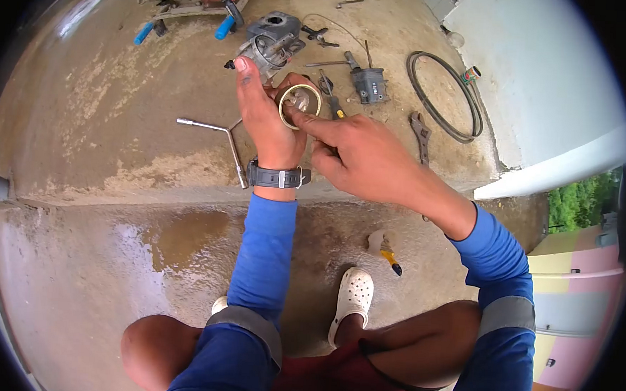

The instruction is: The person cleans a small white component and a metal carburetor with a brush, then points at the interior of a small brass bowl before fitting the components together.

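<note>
My left hand (271,119) is closed around a round hollow metal part (283,116) with a pale rim, perhaps a piston. Its open end faces me, and the fingers behind it are partly hidden. The left thumb points up, away from the part. From the right, my right hand (368,156) reaches its index finger to the inside of the rim; its thumb stands apart and the other fingers curl loosely. Just beyond the left hand lies a grey engine part (273,34). A screwdriver (337,108) with a yellow and black handle lies behind the metal part.
On the concrete ledge are a Y-shaped socket wrench (232,149), a finned engine block (369,85), an adjustable wrench (421,134) and a looped black hose (434,106) beside a can (470,75). A yellow-handled brush (389,255) lies on the wet lower floor. A white wall (538,80) stands right.
</note>
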Motion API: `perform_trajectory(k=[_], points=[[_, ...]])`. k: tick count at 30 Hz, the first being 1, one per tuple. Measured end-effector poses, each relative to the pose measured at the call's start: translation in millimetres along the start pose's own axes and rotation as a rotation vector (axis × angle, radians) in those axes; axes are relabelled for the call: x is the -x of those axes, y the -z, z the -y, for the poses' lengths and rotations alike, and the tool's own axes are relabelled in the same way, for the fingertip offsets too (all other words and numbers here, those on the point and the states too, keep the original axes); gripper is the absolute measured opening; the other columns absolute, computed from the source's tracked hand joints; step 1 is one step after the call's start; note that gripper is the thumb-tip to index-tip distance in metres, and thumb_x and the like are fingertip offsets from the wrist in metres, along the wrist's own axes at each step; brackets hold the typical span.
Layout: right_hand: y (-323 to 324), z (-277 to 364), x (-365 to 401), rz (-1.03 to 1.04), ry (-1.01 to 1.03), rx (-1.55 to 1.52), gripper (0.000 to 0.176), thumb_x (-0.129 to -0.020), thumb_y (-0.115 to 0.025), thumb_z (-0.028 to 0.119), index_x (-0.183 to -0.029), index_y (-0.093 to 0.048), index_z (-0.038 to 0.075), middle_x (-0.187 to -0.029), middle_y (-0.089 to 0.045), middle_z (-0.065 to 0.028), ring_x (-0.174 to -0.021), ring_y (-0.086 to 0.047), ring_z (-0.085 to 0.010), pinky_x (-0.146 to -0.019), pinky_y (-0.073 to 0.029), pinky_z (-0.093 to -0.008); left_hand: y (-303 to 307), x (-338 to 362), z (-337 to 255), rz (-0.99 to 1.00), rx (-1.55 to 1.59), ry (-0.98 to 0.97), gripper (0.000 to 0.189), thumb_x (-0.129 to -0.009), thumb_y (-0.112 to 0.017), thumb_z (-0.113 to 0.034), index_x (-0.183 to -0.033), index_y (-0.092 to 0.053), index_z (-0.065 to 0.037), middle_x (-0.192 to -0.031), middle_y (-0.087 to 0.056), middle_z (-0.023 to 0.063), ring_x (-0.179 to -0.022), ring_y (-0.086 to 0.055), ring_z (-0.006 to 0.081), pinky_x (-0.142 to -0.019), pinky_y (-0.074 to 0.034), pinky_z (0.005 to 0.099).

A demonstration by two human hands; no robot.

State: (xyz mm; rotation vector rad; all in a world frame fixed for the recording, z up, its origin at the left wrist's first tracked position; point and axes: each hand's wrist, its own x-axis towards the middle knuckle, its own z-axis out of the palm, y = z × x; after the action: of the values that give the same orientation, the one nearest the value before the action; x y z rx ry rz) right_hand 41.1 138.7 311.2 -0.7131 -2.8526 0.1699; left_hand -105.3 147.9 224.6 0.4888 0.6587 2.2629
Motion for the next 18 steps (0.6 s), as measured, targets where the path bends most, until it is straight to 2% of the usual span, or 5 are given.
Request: perform_trajectory(k=[3, 6, 8, 17, 18], points=[[14.7, -8.4, -5.1, 0.132, 0.035, -0.343, 0.058, -0.091, -0.065, 0.015, -0.149, -0.060, 0.011, -0.085, -0.077, -0.0185, -0.078, -0.074, -0.0407, -0.071, -0.058, -0.0522, -0.2, 0.9, -0.8, 0.016, -0.013, 0.005, 0.081, -0.109, -0.036, -0.073, -0.125, -0.061, 0.003, -0.072, -0.066, 0.0117, -0.063, -0.063, 0.0226, -0.059, -0.050, 0.0330], [14.9, -8.5, -5.3, 0.118, 0.051, -0.225, 0.055, -0.091, -0.064, 0.014, -0.146, -0.062, 0.012, -0.088, -0.077, -0.0175, -0.078, -0.074, -0.0394, -0.073, -0.058, -0.0511, -1.6, 0.9, -0.7, 0.003, 0.014, 0.034, 0.081, -0.109, -0.037, -0.071, -0.126, -0.061, 0.004, -0.072, -0.066, 0.0115, -0.063, -0.063, 0.0227, -0.059, -0.050, 0.0333], [4.5, -6.6, -1.3, -0.079, 0.123, 0.043, 0.052, -0.091, -0.066, 0.015, -0.143, -0.065, 0.012, -0.092, -0.078, -0.0160, -0.080, -0.075, -0.0370, -0.074, -0.059, -0.0496, -1.5, -0.3, 0.9, 0.002, 0.014, 0.051, 0.081, -0.109, -0.037, -0.071, -0.127, -0.060, 0.004, -0.072, -0.066, 0.0115, -0.064, -0.063, 0.0229, -0.059, -0.050, 0.0336], [-3.8, -13.5, 1.6, -0.122, 0.224, 0.511, 0.061, -0.086, -0.067, 0.017, -0.147, -0.063, 0.014, -0.084, -0.074, -0.0074, -0.083, -0.076, -0.0295, -0.071, -0.059, -0.0442, -0.6, -2.6, -4.2, -0.006, -0.050, -0.040, 0.073, -0.110, -0.038, -0.068, -0.122, -0.061, 0.001, -0.076, -0.068, 0.0132, -0.066, -0.066, 0.0228, -0.059, -0.053, 0.0324], [-3.9, -10.6, 2.5, -0.122, 0.223, 0.511, 0.061, -0.086, -0.067, 0.017, -0.147, -0.063, 0.014, -0.084, -0.074, -0.0074, -0.083, -0.076, -0.0295, -0.071, -0.059, -0.0442, -0.7, -1.9, -5.5, 0.002, -0.054, -0.084, 0.062, -0.111, -0.044, -0.062, -0.127, -0.052, -0.003, -0.088, -0.068, 0.0139, -0.069, -0.068, 0.0225, -0.059, -0.054, 0.0326]])
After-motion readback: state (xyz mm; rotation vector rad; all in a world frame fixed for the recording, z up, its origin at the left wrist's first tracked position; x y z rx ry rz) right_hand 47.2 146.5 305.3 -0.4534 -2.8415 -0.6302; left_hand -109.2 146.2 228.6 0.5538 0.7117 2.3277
